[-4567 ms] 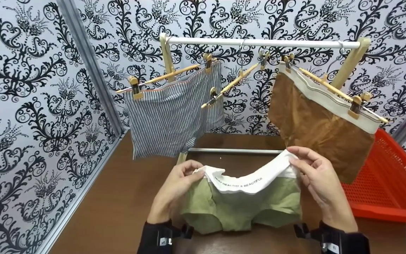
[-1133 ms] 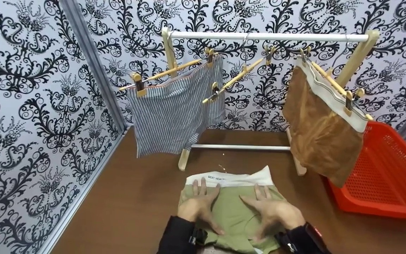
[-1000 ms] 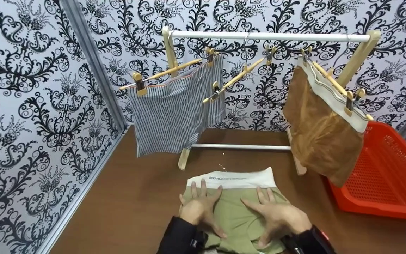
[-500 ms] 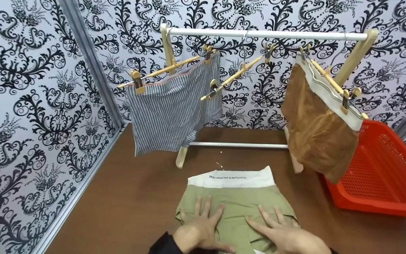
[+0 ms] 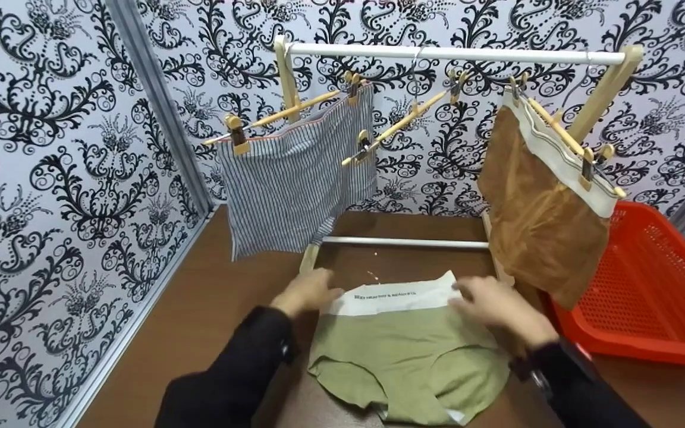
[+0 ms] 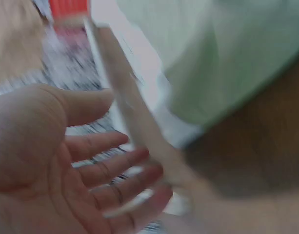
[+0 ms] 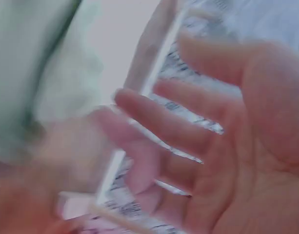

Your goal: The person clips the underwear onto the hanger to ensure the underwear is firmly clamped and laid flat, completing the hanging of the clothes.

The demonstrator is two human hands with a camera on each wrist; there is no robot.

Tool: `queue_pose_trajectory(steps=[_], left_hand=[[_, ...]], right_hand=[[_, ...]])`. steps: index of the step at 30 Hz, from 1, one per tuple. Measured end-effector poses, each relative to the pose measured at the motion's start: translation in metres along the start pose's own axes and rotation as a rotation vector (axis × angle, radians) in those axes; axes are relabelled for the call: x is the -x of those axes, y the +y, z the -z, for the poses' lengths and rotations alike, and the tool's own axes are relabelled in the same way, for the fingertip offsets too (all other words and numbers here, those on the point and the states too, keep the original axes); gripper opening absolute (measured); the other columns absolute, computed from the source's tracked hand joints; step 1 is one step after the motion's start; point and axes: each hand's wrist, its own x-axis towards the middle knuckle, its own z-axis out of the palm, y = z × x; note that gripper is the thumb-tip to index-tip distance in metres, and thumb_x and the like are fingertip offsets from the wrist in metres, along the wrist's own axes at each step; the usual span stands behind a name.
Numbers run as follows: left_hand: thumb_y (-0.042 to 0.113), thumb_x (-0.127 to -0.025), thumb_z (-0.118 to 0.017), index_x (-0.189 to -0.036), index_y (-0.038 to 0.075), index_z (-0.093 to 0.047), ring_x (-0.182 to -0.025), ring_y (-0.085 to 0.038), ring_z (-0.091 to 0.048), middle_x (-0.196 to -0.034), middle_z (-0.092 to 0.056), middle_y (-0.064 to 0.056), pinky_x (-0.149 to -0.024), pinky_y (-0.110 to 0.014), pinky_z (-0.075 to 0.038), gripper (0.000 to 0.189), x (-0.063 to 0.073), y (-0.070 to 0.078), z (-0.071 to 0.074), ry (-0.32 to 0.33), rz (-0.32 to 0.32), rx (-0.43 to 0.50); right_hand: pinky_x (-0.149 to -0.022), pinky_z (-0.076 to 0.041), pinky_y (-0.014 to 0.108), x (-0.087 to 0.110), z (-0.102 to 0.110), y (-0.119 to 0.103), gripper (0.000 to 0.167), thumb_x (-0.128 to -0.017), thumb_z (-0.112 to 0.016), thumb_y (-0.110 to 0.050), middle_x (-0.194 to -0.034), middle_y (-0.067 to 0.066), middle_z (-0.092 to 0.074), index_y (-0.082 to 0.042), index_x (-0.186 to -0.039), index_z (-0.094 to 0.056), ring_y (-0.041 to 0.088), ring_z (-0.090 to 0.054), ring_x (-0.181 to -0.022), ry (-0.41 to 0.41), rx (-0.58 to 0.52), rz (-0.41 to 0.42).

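Green underpants (image 5: 402, 345) with a white printed waistband (image 5: 396, 299) lie spread flat on the brown table. Beside the waistband's left corner is my left hand (image 5: 308, 291); in the left wrist view its fingers (image 6: 115, 187) are loosely bent with nothing between them. At the right corner of the waistband hovers my right hand (image 5: 494, 303). The blurred right wrist view shows its fingers (image 7: 164, 122) spread and holding nothing. Whether either hand touches the cloth is hard to tell.
Behind stands a small rack with a white rail (image 5: 455, 54). Striped shorts (image 5: 289, 184) and brown shorts (image 5: 544, 208) hang from clip hangers on it, with a bare clip hanger (image 5: 402, 123) between them. A red basket (image 5: 646, 345) stands at the right.
Earlier both hands held the underpants up by the waistband, then pressed them flat on the table. Since then the hands have left the cloth's lower part and moved up to the waistband corners.
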Motion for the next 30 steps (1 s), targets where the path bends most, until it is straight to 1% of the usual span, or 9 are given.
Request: queue_pose_trajectory(steps=[4,9,11,14,17,21,23,26,30], left_hand=[[0.018,-0.092,-0.069,-0.100,-0.005,-0.069,-0.083,-0.025,-0.060,-0.093,-0.067,-0.010,-0.076,-0.043,-0.053,0.025,-0.018,-0.016,-0.002,-0.083,0.049,0.170],[0.019,-0.096,-0.066,-0.116,-0.002,-0.070,-0.102,-0.019,-0.059,-0.114,-0.068,-0.009,-0.085,-0.034,-0.051,0.029,-0.028,-0.018,-0.003,-0.187,0.035,0.336],[0.020,-0.095,-0.068,-0.115,0.001,-0.072,-0.090,-0.014,-0.056,-0.106,-0.068,-0.002,-0.075,-0.027,-0.047,0.027,-0.032,-0.017,-0.002,-0.258,0.039,0.393],[0.019,-0.092,-0.072,-0.102,0.005,-0.074,-0.070,-0.009,-0.044,-0.084,-0.058,0.007,-0.059,-0.022,-0.034,0.018,-0.036,-0.015,-0.002,-0.345,0.035,0.473],[0.018,-0.090,-0.074,-0.092,0.008,-0.071,-0.065,-0.007,-0.039,-0.075,-0.050,0.009,-0.058,-0.023,-0.029,0.010,-0.039,-0.014,-0.002,-0.377,0.028,0.587],[0.020,-0.090,-0.074,-0.089,0.015,-0.066,-0.067,-0.007,-0.043,-0.077,-0.055,0.009,-0.062,-0.025,-0.033,0.009,-0.042,-0.016,-0.002,-0.390,0.028,0.730],[0.020,-0.088,-0.075,-0.091,0.015,-0.065,-0.071,-0.008,-0.046,-0.081,-0.056,0.008,-0.066,-0.026,-0.035,0.011,-0.044,-0.015,-0.003,-0.383,0.029,0.759],[0.021,-0.086,-0.077,-0.102,0.011,-0.067,-0.096,-0.012,-0.054,-0.101,-0.063,0.004,-0.088,-0.030,-0.042,0.022,-0.046,-0.013,-0.001,-0.371,0.016,0.721],[0.029,-0.087,-0.077,-0.116,0.007,-0.070,-0.116,-0.016,-0.053,-0.116,-0.066,0.001,-0.107,-0.038,-0.037,0.037,-0.047,-0.013,0.005,-0.371,0.007,0.550]], right_hand=[[-0.086,-0.050,0.059,-0.031,-0.004,0.017,0.044,-0.096,-0.067,-0.028,-0.111,0.025,-0.069,0.007,-0.122,-0.064,0.043,-0.065,-0.104,0.034,-0.027,-0.108],[-0.096,-0.047,0.060,-0.055,-0.010,0.026,0.055,-0.091,-0.070,-0.026,-0.122,0.033,-0.063,0.014,-0.127,-0.058,0.050,-0.059,-0.115,0.028,-0.065,-0.164],[-0.096,-0.048,0.058,-0.060,-0.011,0.030,0.050,-0.088,-0.072,-0.024,-0.118,0.030,-0.066,0.013,-0.121,-0.063,0.047,-0.061,-0.112,0.033,-0.074,-0.171],[-0.086,-0.052,0.051,-0.064,-0.009,0.035,0.033,-0.084,-0.075,-0.021,-0.100,0.019,-0.073,0.006,-0.104,-0.072,0.038,-0.067,-0.096,0.029,-0.070,-0.171],[-0.077,-0.051,0.043,-0.066,-0.005,0.040,0.019,-0.083,-0.076,-0.018,-0.086,0.008,-0.071,-0.001,-0.091,-0.073,0.027,-0.063,-0.083,0.025,-0.112,-0.138],[-0.072,-0.047,0.034,-0.068,-0.002,0.043,0.010,-0.085,-0.070,-0.006,-0.084,0.004,-0.064,-0.001,-0.092,-0.065,0.019,-0.056,-0.078,-0.007,-0.274,-0.017],[-0.071,-0.046,0.031,-0.069,-0.002,0.043,0.015,-0.085,-0.066,0.001,-0.090,0.008,-0.064,0.003,-0.099,-0.063,0.018,-0.056,-0.081,-0.046,-0.366,0.033],[-0.075,-0.049,0.032,-0.071,-0.003,0.041,0.029,-0.085,-0.064,0.003,-0.097,0.013,-0.066,0.008,-0.113,-0.062,0.021,-0.059,-0.086,-0.131,-0.406,0.054],[-0.087,-0.052,0.044,-0.073,-0.002,0.035,0.038,-0.087,-0.072,-0.011,-0.105,0.016,-0.071,0.008,-0.119,-0.066,0.029,-0.064,-0.097,-0.197,-0.242,0.065]])
